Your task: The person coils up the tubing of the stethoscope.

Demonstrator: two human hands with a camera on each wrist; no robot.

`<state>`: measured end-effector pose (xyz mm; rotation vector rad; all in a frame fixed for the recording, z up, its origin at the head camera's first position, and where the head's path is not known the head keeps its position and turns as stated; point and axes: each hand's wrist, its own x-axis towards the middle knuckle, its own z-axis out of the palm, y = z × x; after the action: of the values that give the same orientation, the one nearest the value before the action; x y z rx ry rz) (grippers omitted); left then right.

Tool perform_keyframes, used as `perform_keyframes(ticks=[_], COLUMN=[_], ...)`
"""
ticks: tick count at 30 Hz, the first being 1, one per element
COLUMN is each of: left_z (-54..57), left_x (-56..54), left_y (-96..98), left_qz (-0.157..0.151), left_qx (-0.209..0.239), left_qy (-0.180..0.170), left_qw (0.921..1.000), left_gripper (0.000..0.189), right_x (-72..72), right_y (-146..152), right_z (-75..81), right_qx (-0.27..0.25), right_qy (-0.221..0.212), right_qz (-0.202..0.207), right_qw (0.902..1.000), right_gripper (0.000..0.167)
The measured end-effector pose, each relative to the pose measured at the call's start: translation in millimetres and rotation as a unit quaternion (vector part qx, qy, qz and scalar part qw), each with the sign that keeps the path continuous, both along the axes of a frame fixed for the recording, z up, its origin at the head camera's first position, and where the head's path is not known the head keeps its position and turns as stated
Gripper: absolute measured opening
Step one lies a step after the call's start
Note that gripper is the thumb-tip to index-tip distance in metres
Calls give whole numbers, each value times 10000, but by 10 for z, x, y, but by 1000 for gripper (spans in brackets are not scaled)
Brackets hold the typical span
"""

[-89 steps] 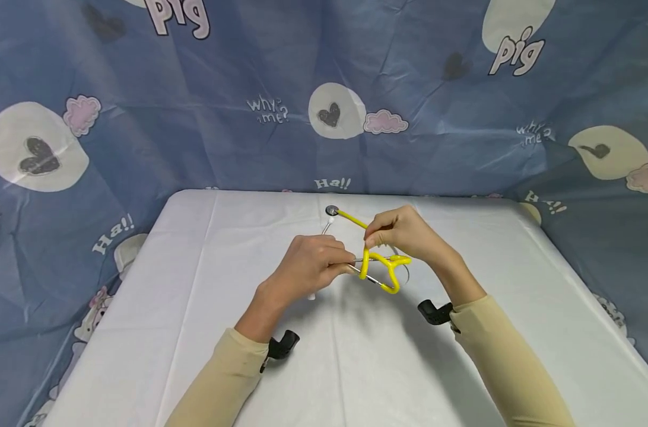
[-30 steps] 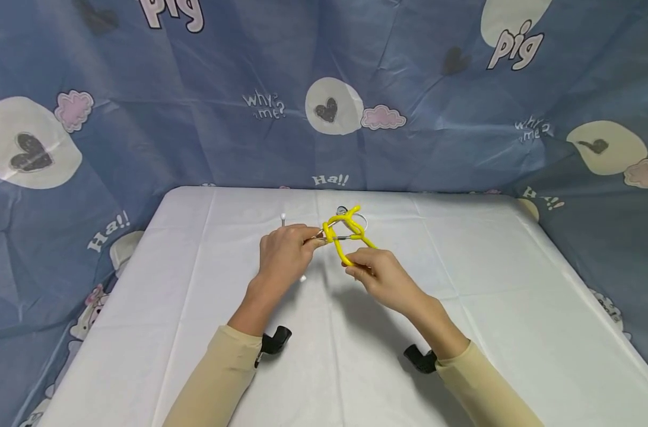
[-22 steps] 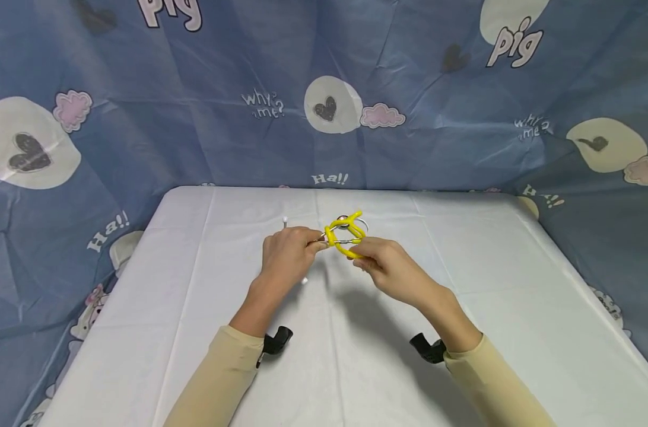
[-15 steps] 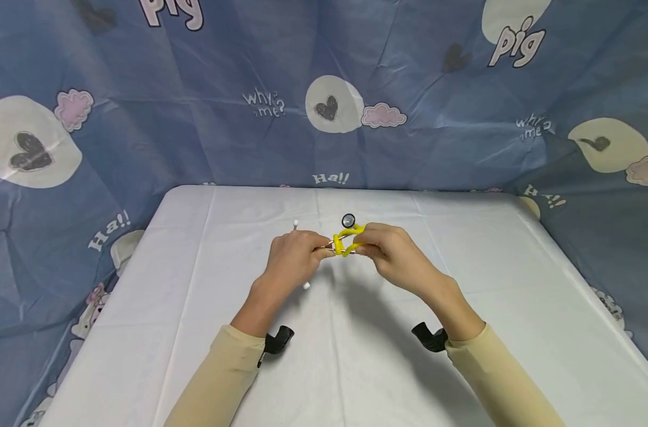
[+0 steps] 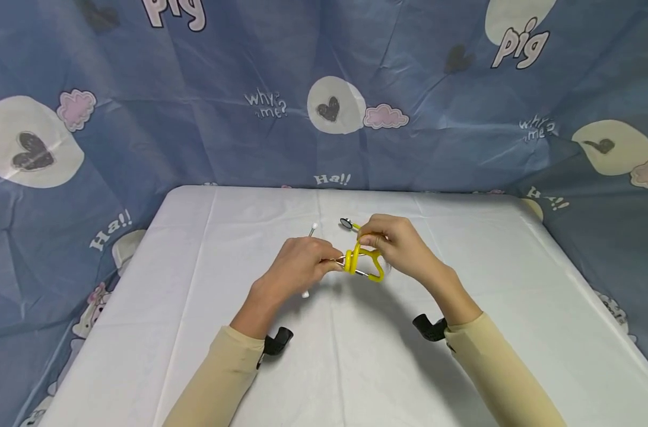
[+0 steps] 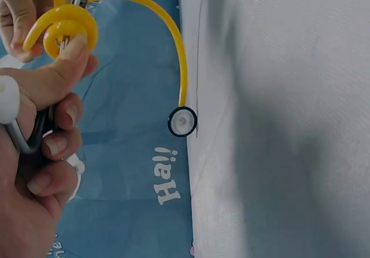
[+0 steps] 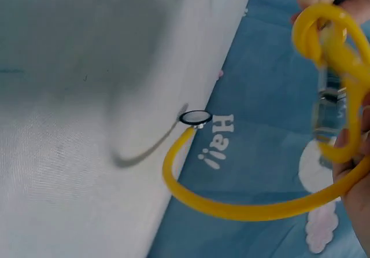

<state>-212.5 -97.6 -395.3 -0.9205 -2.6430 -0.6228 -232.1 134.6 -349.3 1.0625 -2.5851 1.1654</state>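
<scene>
A stethoscope with yellow tubing [image 5: 377,273] is held above the table between both hands. My left hand [image 5: 302,261] grips its metal ear tubes, and the white eartips [image 5: 305,294] stick out past that hand. Yellow tube is coiled round the metal tubes right at the left fingertips, as the left wrist view shows. My right hand [image 5: 396,237] pinches the tubing just to the right of the coil. Beyond the hands, the round chest piece [image 7: 195,117] hangs at the end of a curved length of tube.
A white cloth covers the table [image 5: 238,356]. Behind it hangs a blue printed curtain [image 5: 441,154]. A black wrist mount [image 5: 278,341] sits at each sleeve cuff.
My right hand has carried the tubing round the metal tubes, passing below and back up, adding wraps beside the left fingers. My left hand keeps its grip, shifting and tilting slightly.
</scene>
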Motion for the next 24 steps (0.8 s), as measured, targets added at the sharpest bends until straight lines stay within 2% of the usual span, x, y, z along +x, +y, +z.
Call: perform_keyframes(ticks=[4, 9, 14, 18, 22, 24], left_z=[-4, 11, 25, 37, 47, 49], left_x=[4, 19, 39, 51, 53, 53], left_y=[14, 33, 73, 94, 97, 90], left_qz=[-266, -570, -875, -1109, -1308, -1299], left_qx=[146, 321, 549, 821, 1171, 1355], left_qy=[97, 41, -154, -284, -486, -546], left_qw=[9995, 9979, 9945, 9900, 9833, 9807], left_gripper=[9, 5, 11, 16, 18, 20], right_x=[-73, -133, -219, -256, -241, -223], right_y=[39, 118, 257, 294, 281, 265], right_z=[-42, -108, -136, -169, -272, -333], right_qx=[-228, -400, -534, -731, -1136, -1429], right_qy=[-612, -1426, -2124, -2505, -2846, -2976], right_qz=[-104, -206, 27, 163, 146, 186], right_qw=[9978, 9888, 9757, 9652, 9518, 9437], right_gripper=[9, 12, 13, 18, 20, 21])
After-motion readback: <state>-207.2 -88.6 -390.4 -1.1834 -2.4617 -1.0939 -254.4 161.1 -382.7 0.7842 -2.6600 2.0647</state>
